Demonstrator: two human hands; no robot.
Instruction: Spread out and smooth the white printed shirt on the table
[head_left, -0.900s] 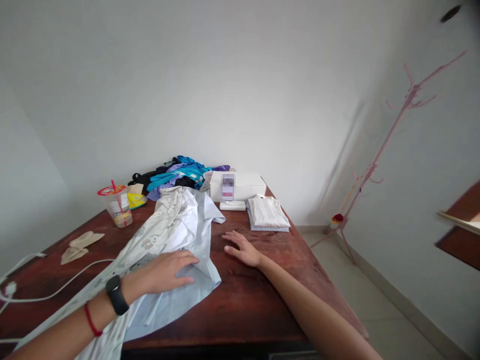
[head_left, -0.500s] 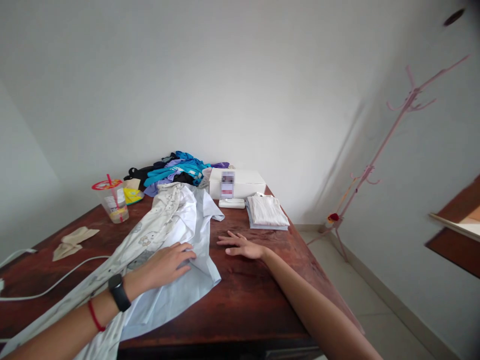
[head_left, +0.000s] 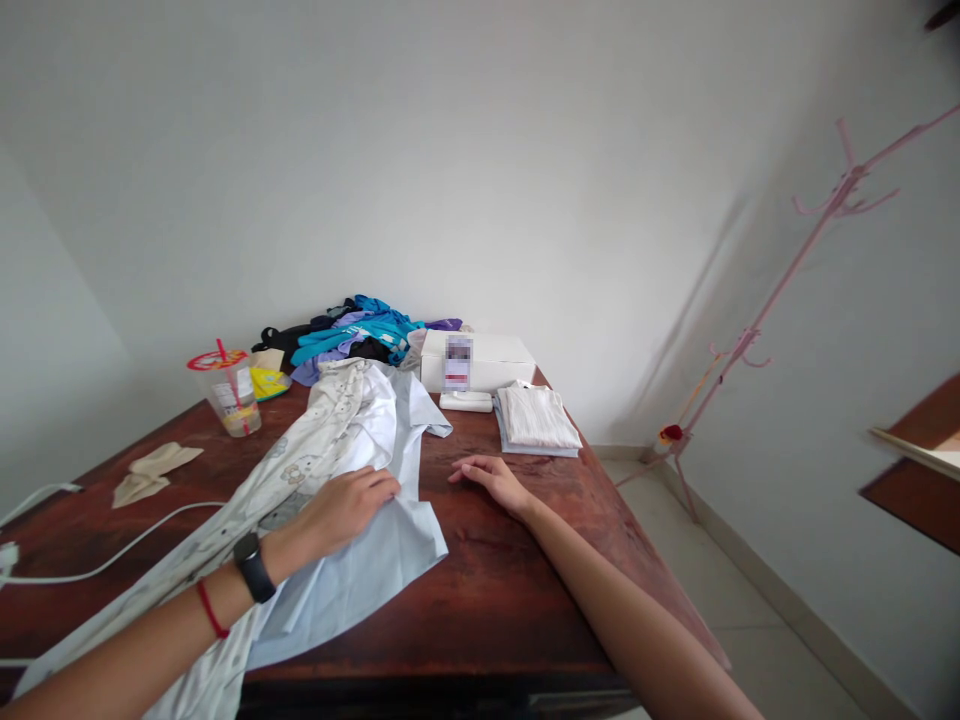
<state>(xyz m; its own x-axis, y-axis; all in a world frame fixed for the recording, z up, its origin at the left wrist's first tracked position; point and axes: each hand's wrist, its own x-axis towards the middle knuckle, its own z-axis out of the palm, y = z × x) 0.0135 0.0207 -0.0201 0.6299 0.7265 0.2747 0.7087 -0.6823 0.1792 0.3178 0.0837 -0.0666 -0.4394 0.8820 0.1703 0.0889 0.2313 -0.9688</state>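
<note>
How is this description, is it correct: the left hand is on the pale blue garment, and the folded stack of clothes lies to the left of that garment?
One point is wrong: the folded stack of clothes lies to the right of the pale blue garment, as the head view shows. The left hand is on that garment, as you say.

No readable text — cup label [head_left: 244, 383] too small, upright screen [head_left: 457, 364] pixelated

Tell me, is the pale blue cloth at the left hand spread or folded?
Spread, where visible: this pale blue cloth lies broadly across the table, loosely creased.
</note>
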